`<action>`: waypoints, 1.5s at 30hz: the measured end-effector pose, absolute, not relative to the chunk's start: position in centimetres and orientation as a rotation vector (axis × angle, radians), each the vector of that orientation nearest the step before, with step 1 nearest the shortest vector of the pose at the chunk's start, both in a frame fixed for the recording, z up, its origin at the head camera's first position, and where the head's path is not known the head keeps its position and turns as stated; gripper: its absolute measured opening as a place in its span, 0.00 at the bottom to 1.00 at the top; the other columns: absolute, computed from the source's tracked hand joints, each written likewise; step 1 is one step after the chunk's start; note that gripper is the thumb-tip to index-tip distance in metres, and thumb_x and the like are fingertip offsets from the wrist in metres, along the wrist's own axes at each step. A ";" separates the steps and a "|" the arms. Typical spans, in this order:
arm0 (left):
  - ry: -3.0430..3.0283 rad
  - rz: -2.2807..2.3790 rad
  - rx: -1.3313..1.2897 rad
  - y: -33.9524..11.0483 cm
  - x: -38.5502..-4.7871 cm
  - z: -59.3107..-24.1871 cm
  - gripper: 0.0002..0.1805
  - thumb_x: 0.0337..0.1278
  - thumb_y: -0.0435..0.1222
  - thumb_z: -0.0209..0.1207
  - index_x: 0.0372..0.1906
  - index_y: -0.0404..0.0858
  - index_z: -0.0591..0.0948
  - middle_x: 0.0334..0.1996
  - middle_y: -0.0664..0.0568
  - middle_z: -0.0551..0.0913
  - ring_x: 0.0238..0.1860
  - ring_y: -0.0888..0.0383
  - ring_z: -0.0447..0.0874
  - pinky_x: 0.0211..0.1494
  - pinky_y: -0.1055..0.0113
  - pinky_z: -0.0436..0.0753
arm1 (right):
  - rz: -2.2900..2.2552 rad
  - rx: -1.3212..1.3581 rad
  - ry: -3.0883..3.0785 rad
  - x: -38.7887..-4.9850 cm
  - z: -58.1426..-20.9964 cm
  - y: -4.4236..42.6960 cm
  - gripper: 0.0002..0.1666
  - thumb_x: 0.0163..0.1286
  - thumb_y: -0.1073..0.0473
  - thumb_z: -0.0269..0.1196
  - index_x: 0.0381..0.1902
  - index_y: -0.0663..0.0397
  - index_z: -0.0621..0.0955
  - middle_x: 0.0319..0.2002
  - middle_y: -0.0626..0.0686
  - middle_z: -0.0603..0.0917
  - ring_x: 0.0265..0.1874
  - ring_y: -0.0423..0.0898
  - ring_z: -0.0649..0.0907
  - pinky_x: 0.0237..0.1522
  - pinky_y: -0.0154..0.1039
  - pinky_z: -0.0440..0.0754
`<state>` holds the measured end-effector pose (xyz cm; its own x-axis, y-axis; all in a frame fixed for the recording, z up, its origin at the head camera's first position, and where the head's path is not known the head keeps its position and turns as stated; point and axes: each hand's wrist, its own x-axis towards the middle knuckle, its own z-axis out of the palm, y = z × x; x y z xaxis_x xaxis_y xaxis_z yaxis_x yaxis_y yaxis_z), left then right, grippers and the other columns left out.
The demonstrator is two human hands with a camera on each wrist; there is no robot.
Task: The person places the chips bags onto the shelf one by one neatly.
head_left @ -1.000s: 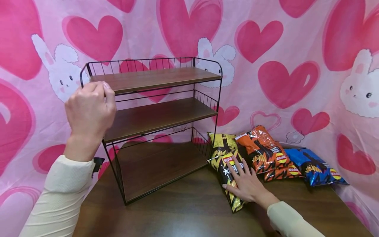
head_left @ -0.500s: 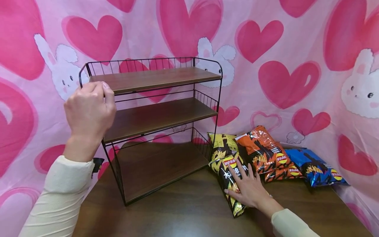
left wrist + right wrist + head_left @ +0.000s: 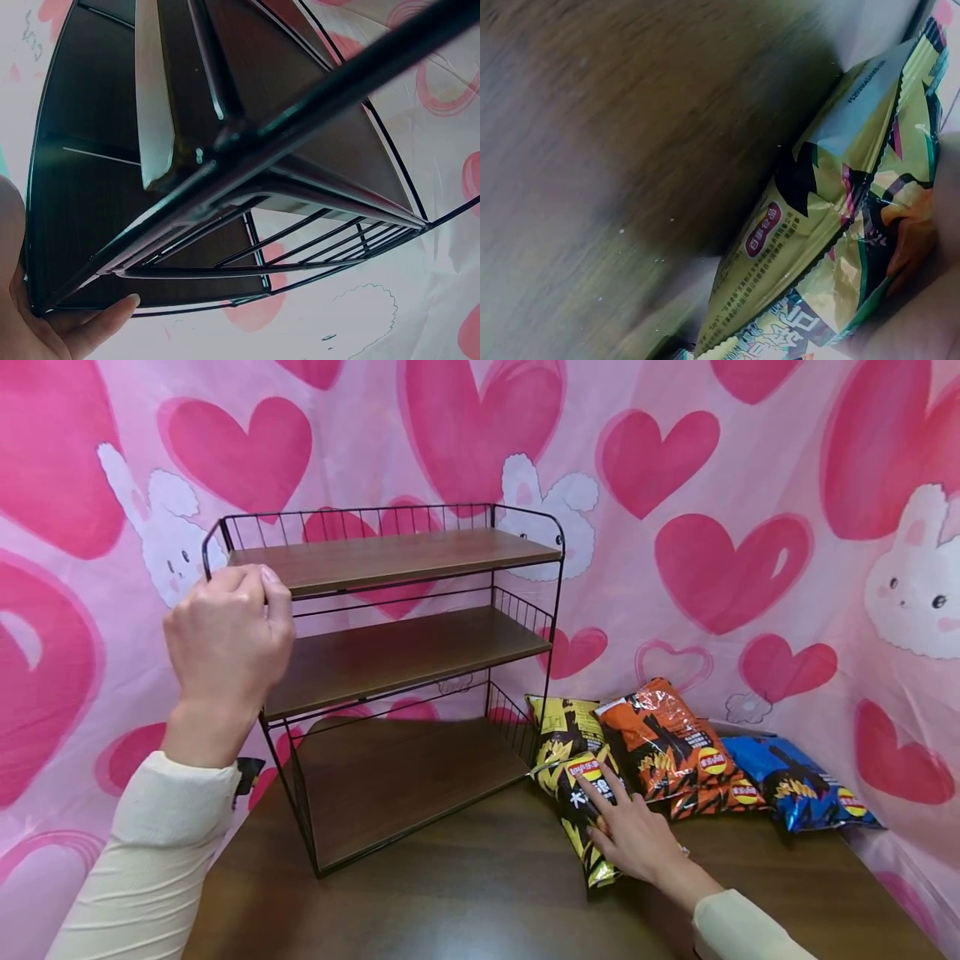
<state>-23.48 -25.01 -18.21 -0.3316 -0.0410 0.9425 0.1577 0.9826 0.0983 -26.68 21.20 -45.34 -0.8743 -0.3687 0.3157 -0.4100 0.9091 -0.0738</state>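
My left hand [image 3: 228, 635] grips the upper left front of a three-tier wire rack [image 3: 408, 643] with brown shelf boards. In the left wrist view, fingers [image 3: 105, 326] curl about the rack's black metal frame [image 3: 180, 199]. Right of the rack, my right hand [image 3: 637, 839] rests on a yellow and black chip bag [image 3: 581, 835], its fingers fairly straight and spread across the front. The bag's crimped edge and printed side show in the right wrist view, where the hand [image 3: 922, 322] is cut off at the edge. Another yellow chip bag [image 3: 566, 722] lies behind it.
Two orange chip bags [image 3: 660, 735] [image 3: 723, 797] lie overlapping to the right, with blue chip bags [image 3: 795, 785] beyond them. All stand on a brown wooden table [image 3: 450, 893]. A pink cloth with hearts [image 3: 731, 572] hangs behind and along the sides.
My right hand first slid slightly toward me and then drew its fingers a little closer together. The front yellow bag shifted nearer, then back up. My left hand stays on the rack.
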 end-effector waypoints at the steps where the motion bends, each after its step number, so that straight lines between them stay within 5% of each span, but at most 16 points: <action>1: -1.901 -0.200 -0.086 -25.0 -23.5 -18.2 0.30 0.77 0.45 0.40 0.36 0.25 0.85 0.37 0.31 0.86 0.34 0.26 0.80 0.30 0.31 0.75 | 0.214 0.572 -2.767 -26.6 -45.3 21.2 0.47 0.65 0.48 0.70 0.80 0.32 0.64 0.80 0.57 0.58 0.30 0.51 0.75 0.15 0.40 0.66; 13: -1.910 -0.195 -0.081 -25.0 -23.5 -18.3 0.32 0.77 0.46 0.39 0.36 0.25 0.85 0.37 0.31 0.87 0.33 0.27 0.80 0.31 0.32 0.76 | 0.262 0.557 -2.659 -25.8 -44.6 21.2 0.45 0.67 0.58 0.68 0.79 0.29 0.65 0.78 0.57 0.62 0.29 0.47 0.75 0.14 0.38 0.62; 25: -1.890 -0.187 -0.080 -25.0 -23.5 -18.3 0.30 0.77 0.45 0.41 0.36 0.25 0.85 0.36 0.32 0.87 0.32 0.28 0.80 0.29 0.34 0.76 | 0.249 0.634 -2.581 -24.6 -42.2 19.3 0.48 0.66 0.58 0.68 0.79 0.26 0.62 0.80 0.53 0.59 0.31 0.43 0.73 0.13 0.33 0.60; 33: -1.878 -0.187 -0.091 -24.8 -23.7 -18.3 0.30 0.77 0.45 0.40 0.36 0.26 0.86 0.36 0.35 0.87 0.32 0.29 0.81 0.29 0.35 0.76 | 0.246 0.749 -2.554 -23.8 -40.1 16.0 0.46 0.67 0.55 0.69 0.79 0.27 0.64 0.81 0.51 0.58 0.39 0.48 0.80 0.15 0.31 0.62; 45: -1.860 -0.184 -0.093 -25.0 -23.7 -18.4 0.30 0.77 0.44 0.40 0.33 0.27 0.85 0.32 0.34 0.86 0.29 0.29 0.79 0.28 0.36 0.74 | 0.301 0.872 -2.530 -27.0 -38.9 11.0 0.44 0.69 0.55 0.67 0.79 0.29 0.64 0.80 0.54 0.60 0.40 0.53 0.81 0.13 0.32 0.62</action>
<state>-23.74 -24.96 -18.35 -0.2927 -0.0301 0.9557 0.1579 0.9843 0.0793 -27.03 11.02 -38.86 -0.7016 -0.5301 0.4762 -0.6271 0.7767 -0.0591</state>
